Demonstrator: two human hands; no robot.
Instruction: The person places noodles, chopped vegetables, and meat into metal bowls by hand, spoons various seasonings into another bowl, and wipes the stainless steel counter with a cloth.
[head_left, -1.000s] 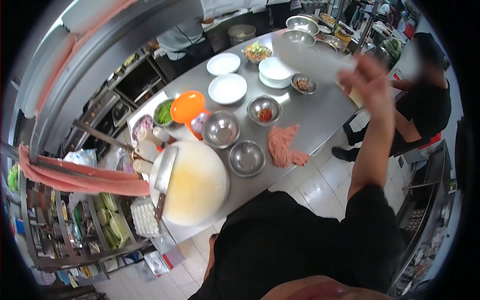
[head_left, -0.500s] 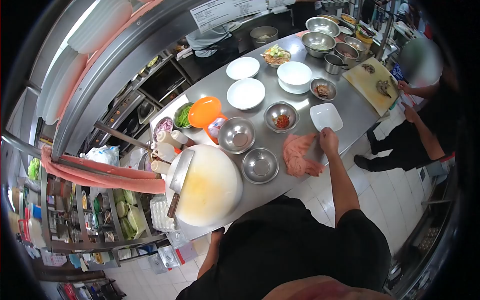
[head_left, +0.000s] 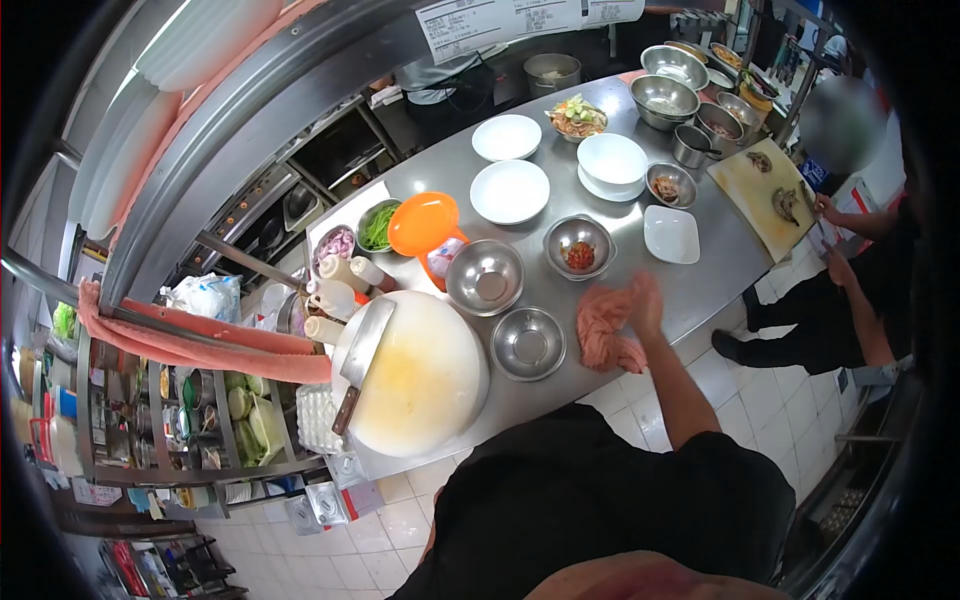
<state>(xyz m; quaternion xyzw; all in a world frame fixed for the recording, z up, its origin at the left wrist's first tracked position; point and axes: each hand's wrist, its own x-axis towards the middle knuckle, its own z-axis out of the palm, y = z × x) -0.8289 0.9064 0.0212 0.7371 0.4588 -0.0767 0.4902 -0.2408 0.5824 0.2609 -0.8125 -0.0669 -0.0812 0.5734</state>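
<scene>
My right hand, smeared by motion, is over the right edge of a crumpled pink cloth on the steel table. I cannot tell whether its fingers touch or grip the cloth. Beyond it sits a white squarish dish, apart from the hand. To the left of the cloth are a bare steel bowl and a steel bowl with red chopped food. My left hand is hidden below my body; only a sliver of that arm shows.
A cleaver lies on the round cutting board, its handle past the edge. White bowls stand farther back. An orange strainer-like item is near the sauce bottles. At right, a co-worker's hands are beside a yellowish board.
My right hand has let go of the white dish and drawn back toward me, over the pink cloth. The dish stays on the table. My left hand has gone out of view.
</scene>
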